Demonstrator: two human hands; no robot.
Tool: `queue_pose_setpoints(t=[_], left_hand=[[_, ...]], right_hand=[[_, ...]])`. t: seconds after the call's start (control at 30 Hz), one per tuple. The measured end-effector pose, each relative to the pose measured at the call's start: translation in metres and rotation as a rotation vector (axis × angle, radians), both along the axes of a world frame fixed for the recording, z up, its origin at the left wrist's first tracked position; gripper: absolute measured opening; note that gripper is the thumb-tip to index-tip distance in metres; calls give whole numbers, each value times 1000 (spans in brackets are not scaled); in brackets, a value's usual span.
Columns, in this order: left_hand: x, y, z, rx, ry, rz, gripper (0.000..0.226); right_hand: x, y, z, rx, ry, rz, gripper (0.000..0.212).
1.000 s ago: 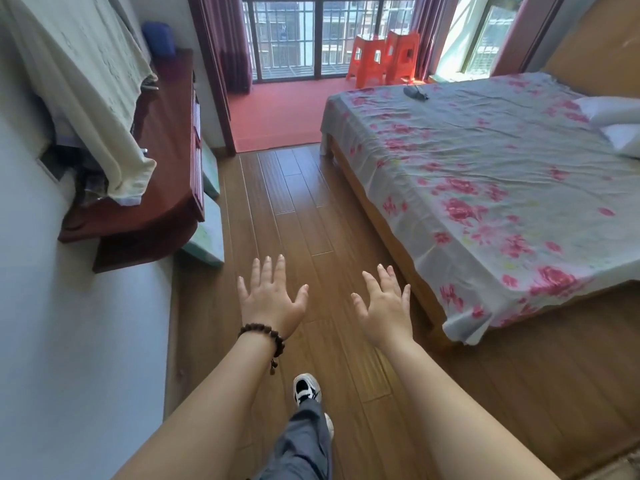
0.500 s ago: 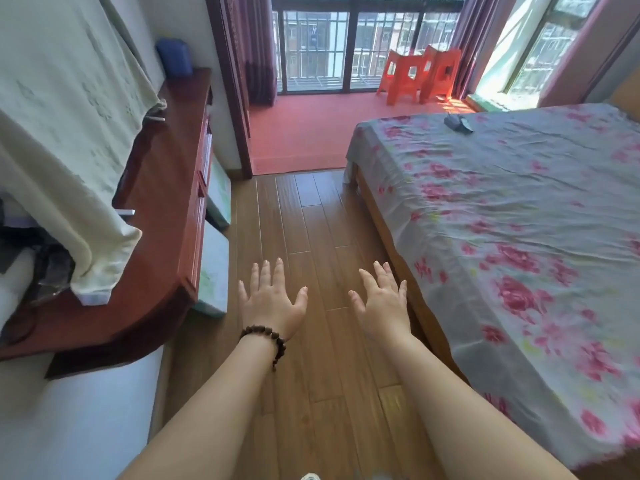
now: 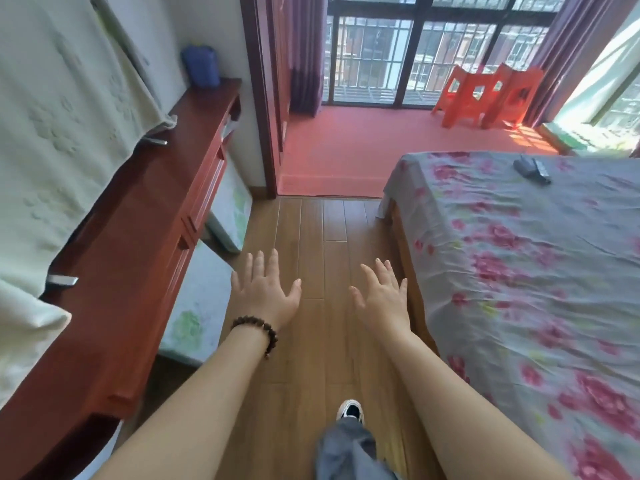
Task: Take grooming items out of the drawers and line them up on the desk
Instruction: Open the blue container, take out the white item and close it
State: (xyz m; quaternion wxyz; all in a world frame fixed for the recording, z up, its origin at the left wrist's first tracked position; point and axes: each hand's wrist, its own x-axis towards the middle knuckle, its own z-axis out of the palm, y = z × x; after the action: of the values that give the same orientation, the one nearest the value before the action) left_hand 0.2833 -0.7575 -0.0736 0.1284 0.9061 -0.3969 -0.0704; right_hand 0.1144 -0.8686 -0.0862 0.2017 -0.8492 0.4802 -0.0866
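While hands spread empty, left (image 3: 265, 294), right (image 3: 382, 299): desk (image 3: 145, 216) left, bed (image 3: 526, 271) right.

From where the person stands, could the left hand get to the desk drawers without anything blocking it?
Probably yes. The left hand is open and empty above the wooden floor, and the desk with its closed drawers stands just to its left, with nothing between them.

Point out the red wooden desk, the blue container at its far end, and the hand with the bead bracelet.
Red wooden desk (image 3: 145, 209): head view, on its bare top surface.
Blue container (image 3: 201, 65): head view, on the middle of its body.
Left hand (image 3: 265, 294): head view, on the back of the hand.
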Motion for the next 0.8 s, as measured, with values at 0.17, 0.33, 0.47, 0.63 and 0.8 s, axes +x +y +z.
queue_pose_setpoints(t=[0.17, 0.33, 0.47, 0.63, 0.8], left_hand=[[38, -111, 12, 7, -2, 63, 74], [82, -187, 19, 1, -10, 133, 74], [131, -236, 18, -9, 7, 200, 73], [218, -299, 6, -27, 2, 268, 73], [338, -367, 9, -67, -44, 358, 72]], right_hand=[[51, -120, 21, -22, 9, 90, 53], [114, -204, 31, -13, -1, 153, 52], [169, -260, 28, 2, 5, 218, 54], [262, -333, 15, 0, 12, 285, 53], [397, -413, 17, -24, 8, 383, 53]])
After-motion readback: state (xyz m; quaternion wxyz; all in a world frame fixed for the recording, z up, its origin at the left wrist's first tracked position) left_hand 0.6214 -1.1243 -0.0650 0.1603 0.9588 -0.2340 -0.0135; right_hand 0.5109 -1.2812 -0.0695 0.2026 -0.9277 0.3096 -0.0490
